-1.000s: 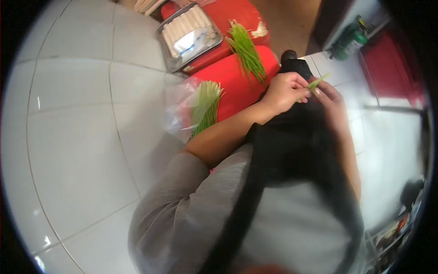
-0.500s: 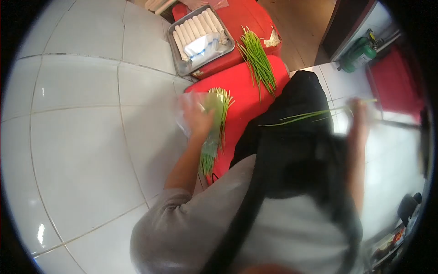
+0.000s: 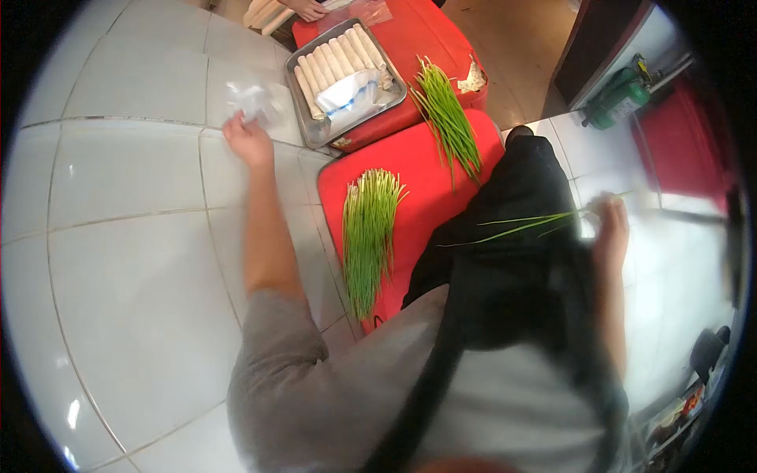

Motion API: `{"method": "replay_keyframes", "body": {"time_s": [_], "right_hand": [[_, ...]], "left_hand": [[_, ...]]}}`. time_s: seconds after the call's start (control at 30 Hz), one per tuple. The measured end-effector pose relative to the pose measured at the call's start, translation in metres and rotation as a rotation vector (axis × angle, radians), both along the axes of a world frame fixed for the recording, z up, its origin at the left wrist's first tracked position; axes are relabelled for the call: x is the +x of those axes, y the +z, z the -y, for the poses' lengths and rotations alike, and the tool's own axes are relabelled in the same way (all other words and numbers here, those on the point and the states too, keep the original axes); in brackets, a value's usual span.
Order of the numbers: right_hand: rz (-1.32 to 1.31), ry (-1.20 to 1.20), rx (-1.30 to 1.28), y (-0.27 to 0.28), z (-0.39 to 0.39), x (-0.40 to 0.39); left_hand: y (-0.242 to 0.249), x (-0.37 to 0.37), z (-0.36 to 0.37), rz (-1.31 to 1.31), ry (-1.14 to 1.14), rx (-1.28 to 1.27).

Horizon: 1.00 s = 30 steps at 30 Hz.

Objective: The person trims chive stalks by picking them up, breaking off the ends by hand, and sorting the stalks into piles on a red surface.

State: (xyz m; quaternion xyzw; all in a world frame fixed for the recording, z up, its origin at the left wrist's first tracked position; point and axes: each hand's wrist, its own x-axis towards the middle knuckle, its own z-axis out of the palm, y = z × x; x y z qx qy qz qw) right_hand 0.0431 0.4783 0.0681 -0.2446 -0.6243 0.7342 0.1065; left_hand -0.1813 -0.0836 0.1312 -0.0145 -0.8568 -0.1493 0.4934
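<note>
My left hand (image 3: 250, 142) is raised over the white tiles at the left, its fingers closed on a crumpled clear plastic bag (image 3: 256, 104). Out at the right, my right hand (image 3: 612, 230) grips a few long green chives (image 3: 524, 227), whose thin tips point left across my dark trousers. A thick bundle of chives (image 3: 369, 236) lies on the red seat (image 3: 414, 162) beside my leg, pale ends away from me. Another bunch of chives (image 3: 448, 118) rests farther back, across the seat's far edge and the red surface behind.
A metal tray (image 3: 315, 134) with several pale rolls (image 3: 341, 59) and a white-and-blue packet (image 3: 348, 96) stands on the red surface behind. Another person's hand (image 3: 307, 9) touches a clear bag there. A green cylinder (image 3: 619, 98) and a red container (image 3: 686, 134) stand at the right.
My left hand has lifted the plastic bag off the chive bundle and carried it away to the left. My right hand is lower in view, still holding its stalks. Another person's hand has appeared.
</note>
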Motion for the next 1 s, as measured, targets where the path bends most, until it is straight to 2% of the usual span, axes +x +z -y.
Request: {"method": "replay_keyframes", "body": {"time_s": [0.1,0.23,0.33,0.43,0.53,0.63,0.73,0.83,0.93,1.0], "right_hand": [[0.016,-0.045,0.024,0.003,0.003,0.001],[0.037,-0.070,0.021,0.006,0.000,-0.002],[0.045,-0.054,0.068,0.011,0.001,-0.005],[0.093,-0.072,0.054,0.018,0.009,-0.011],[0.118,-0.100,0.034,0.019,0.012,-0.014],[0.133,-0.121,0.052,0.028,0.017,-0.017],[0.131,-0.137,0.056,0.028,0.016,-0.019],[0.142,-0.130,0.027,0.028,0.016,-0.020],[0.072,-0.100,0.029,0.034,0.021,-0.020],[0.052,-0.101,0.008,0.035,0.020,-0.020]], "left_hand": [[-0.053,-0.048,0.007,0.086,0.051,-0.056],[-0.122,-0.057,0.004,1.315,0.199,-0.894],[-0.154,-0.075,0.017,1.182,0.123,-0.895],[-0.161,-0.093,0.017,1.465,-0.101,-0.782],[-0.176,-0.103,0.018,1.519,-0.033,-0.861],[-0.176,-0.099,0.005,1.315,0.196,-0.583],[-0.177,-0.103,0.013,1.361,0.138,-0.529],[-0.141,-0.098,0.011,1.316,-0.076,-0.854],[-0.147,-0.111,0.034,1.384,-0.189,-0.841],[-0.135,-0.104,0.036,1.410,-0.135,-0.389]]}}
